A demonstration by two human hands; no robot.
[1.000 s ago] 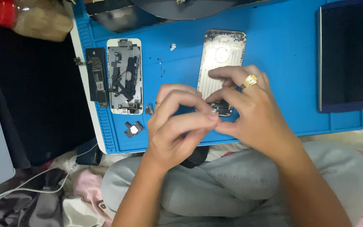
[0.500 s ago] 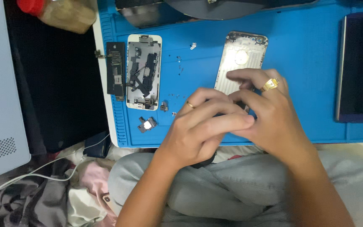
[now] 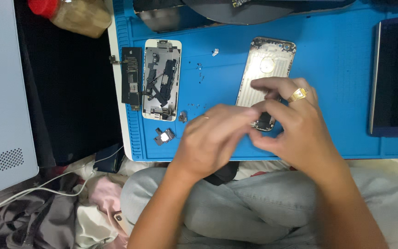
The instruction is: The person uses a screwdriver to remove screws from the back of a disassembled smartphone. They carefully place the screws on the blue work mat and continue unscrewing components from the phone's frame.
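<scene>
Lying on the blue mat (image 3: 332, 55), the silver phone shell (image 3: 266, 64) sits gutted beneath both hands (image 3: 259, 133).

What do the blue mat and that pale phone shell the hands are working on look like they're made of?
The blue mat looks like soft, matte rubber or silicone: moulded ridges and trays, no glare. The phone shell looks like thin metal with a satin, pale gold-silver sheen and crisp rounded edges, though painted plastic can't be ruled out.
</scene>
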